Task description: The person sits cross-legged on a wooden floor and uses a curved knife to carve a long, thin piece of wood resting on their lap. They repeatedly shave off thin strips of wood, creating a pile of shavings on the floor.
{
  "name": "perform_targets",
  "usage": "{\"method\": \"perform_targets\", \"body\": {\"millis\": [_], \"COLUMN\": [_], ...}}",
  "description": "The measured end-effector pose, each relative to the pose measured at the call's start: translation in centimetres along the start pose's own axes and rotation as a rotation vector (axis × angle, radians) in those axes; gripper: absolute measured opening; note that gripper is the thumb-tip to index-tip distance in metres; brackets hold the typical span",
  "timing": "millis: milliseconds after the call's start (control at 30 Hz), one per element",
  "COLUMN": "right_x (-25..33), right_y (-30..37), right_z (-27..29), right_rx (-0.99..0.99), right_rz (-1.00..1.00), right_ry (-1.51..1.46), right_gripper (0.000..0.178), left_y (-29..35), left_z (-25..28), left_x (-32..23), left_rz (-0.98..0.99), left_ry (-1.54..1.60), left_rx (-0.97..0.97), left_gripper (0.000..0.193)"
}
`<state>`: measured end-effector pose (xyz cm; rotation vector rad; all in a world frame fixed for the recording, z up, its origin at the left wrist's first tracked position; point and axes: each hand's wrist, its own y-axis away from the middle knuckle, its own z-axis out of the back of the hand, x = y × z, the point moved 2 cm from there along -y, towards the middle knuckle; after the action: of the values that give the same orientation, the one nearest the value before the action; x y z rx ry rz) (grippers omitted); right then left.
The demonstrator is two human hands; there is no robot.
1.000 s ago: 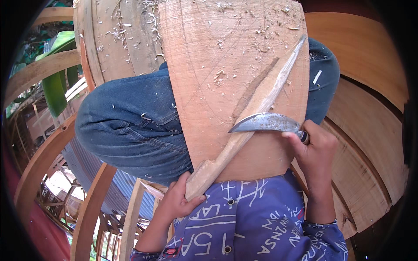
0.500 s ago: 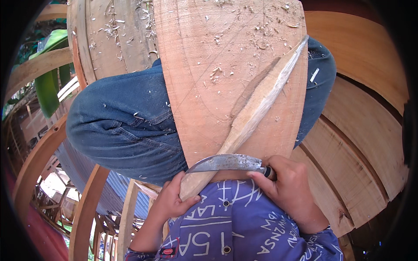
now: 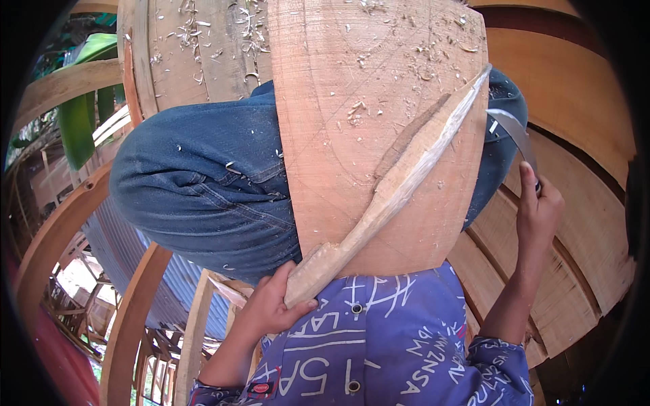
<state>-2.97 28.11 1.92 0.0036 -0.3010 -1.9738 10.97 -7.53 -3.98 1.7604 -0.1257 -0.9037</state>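
Observation:
A long carved piece of wood (image 3: pixel 399 183) lies slantwise over a board, shaped like a blade with a thicker handle end. My left hand (image 3: pixel 276 304) is closed around that thick near end, close to my shirt. Out to the right, my right hand (image 3: pixel 539 203) grips a curved knife (image 3: pixel 518 135) by its handle, most of which the fingers hide. The blade points up and bends to the left, apart from the wood, over my right knee. Pale cut facets show along the wood's right side, and its pointed tip rests near the board's right edge.
The wide flat board (image 3: pixel 325 135) spans my lap, scattered with curled shavings (image 3: pixel 357 113). My jeans-clad left leg (image 3: pixel 203 183) is folded beside it. Wooden planks (image 3: pixel 565 183) with dark gaps lie to the right. Curved wooden rails (image 3: pixel 64 233) and a green leaf (image 3: pixel 76 132) are at left.
My right hand has swung the knife from the wood's near end up and out to the right. My left hand keeps its hold. The view has shifted slightly.

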Motion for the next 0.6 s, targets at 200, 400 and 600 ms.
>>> {"method": "perform_targets", "body": {"millis": [200,400,600], "right_x": [5.1,4.3,4.2], "right_y": [8.0,6.4,6.3], "right_z": [-2.5,-2.5,-2.8], "right_rx": [0.379,0.25,0.183], "right_rz": [0.455,0.433,0.421], "right_ry": [-0.047,0.021,0.009], "right_gripper": [0.05,0.054,0.054], "left_y": [-0.5,-0.5,-0.5], "left_z": [-0.4,-0.3,-0.4], "left_x": [0.5,0.9,0.7], "left_rz": [-0.195,-0.185,-0.196], "left_ry": [-0.048,0.031,0.036], "left_rx": [-0.099,-0.051,-0.063], "left_gripper": [0.068,0.068,0.065]}}
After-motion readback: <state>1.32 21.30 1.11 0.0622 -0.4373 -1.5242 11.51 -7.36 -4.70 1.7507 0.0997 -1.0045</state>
